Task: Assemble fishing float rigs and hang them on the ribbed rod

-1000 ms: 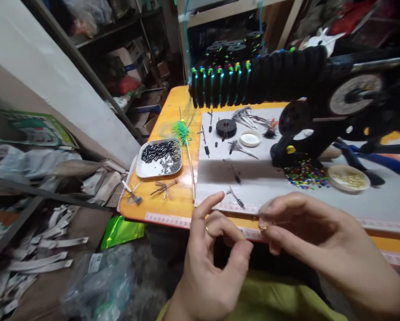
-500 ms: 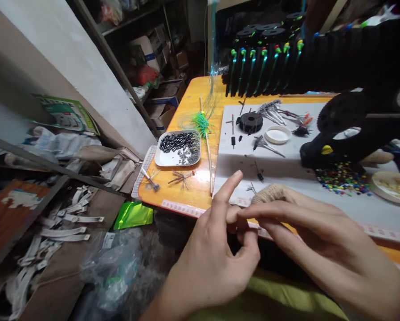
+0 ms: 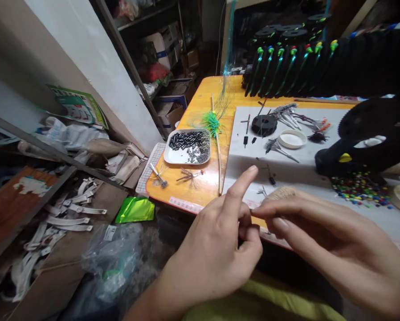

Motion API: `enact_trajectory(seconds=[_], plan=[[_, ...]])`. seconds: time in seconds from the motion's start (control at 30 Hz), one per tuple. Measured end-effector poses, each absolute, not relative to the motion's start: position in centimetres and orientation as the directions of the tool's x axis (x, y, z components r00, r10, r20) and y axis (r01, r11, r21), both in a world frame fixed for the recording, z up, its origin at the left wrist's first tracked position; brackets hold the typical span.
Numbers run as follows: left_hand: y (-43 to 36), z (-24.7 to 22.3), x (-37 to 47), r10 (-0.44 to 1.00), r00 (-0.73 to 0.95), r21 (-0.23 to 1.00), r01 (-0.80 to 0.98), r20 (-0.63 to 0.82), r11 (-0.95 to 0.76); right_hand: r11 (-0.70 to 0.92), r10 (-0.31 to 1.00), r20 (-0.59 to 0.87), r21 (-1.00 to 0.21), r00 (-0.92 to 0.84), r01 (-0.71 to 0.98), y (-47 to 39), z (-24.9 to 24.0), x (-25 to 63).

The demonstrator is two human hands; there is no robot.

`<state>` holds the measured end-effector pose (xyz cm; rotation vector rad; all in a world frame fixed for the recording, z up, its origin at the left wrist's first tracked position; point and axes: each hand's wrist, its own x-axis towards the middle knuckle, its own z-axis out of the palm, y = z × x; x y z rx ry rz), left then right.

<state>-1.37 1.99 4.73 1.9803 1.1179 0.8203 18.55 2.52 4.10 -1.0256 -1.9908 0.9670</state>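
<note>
In front of the table's near edge, my left hand (image 3: pixel 216 240) points its index finger up, while its thumb and other fingers curl together. My right hand (image 3: pixel 323 240) faces it with thumb and fingers pinched close, a wrap around one finger. The fingertips of both hands almost meet. Something tiny and dark shows between them, too small to name. Beyond the hands, a white tray (image 3: pixel 168 157) holds black tubes and small grey pieces. A green and blue bundle of strands (image 3: pixel 212 124) is on a thin wooden stick (image 3: pixel 220 169).
Black geared machinery (image 3: pixel 363 125) stands at right, with coloured beads (image 3: pixel 360 189) below it. A black spool (image 3: pixel 264 125) and a white dish (image 3: pixel 291 139) lie on white sheeting (image 3: pixel 242 156). Metal shelving (image 3: pixel 136 67) and white straps (image 3: pixel 76 209) are to the left.
The view has swung a little left, so the table appears farther right. My hands stay close together, with the fingertips slightly shifted.
</note>
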Motion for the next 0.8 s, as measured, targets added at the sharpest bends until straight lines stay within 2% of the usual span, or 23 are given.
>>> enact_trajectory(seconds=[0.13,0.37,0.57,0.8], plan=[[2.2,4.4,-1.6,0.879,0.435,0.819,0.422,0.194,-0.389,0.358,0.867,0.187,-0.879,-0.462,0.315,2.8,4.0,18.7],[2.5,4.6,-1.8,0.874,0.459,0.802,0.455,0.162,-0.387,0.373,0.916,0.273,-0.851,-0.294,0.37,2.3,3.5,18.8],[2.5,5.0,-1.7,0.859,0.494,0.813,0.44,0.134,-0.38,0.445,0.884,0.365,-0.848,-0.292,0.288,2.8,3.5,18.4],[2.6,5.4,-1.6,0.83,0.544,0.832,0.396,0.128,-0.388,0.339,0.907,0.268,-0.923,-0.326,0.184,3.5,3.7,17.4]])
